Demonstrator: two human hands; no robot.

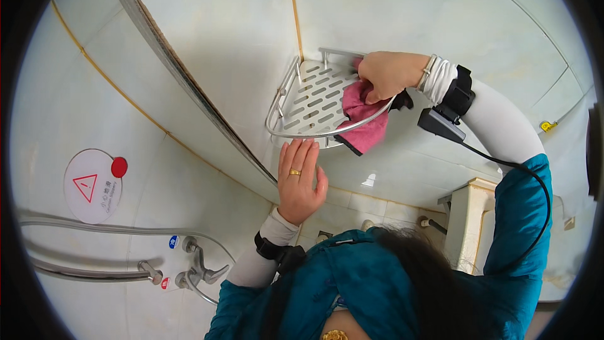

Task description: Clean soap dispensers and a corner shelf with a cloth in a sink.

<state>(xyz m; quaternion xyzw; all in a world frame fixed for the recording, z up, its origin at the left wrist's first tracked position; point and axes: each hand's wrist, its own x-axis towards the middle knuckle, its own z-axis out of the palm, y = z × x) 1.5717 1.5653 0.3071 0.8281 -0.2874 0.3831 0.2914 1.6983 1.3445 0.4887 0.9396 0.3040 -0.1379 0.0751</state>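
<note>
While clamped in the right hand's grip point(387, 74), pink cloth point(371, 136), long axis out past front rail point(302, 135).

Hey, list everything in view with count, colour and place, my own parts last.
Corner shelf: 1, silver, upper middle
Cloth: 1, pink, dark edges, shelf's right side
Curved metal strip: 1, silver, left of shelf
Warning sign: 1, white and red, far left
Mixer tap: 1, chrome, lower left
Hose: at least 1, grey, left of tap
Tag: 1, yellow, far right
Basin-like fixture: 1, off-white, lower right
Tiles: many, pale, all around
Jacket: 1, teal, lower middle
Wrist straps: 2, black, one each side
Ring: 1, gold, below shelf
Hair: one mass, dark, lower middle
Left hand: 1, bare, open near shelf front
Right hand: 1, bare, gripping cloth
</note>
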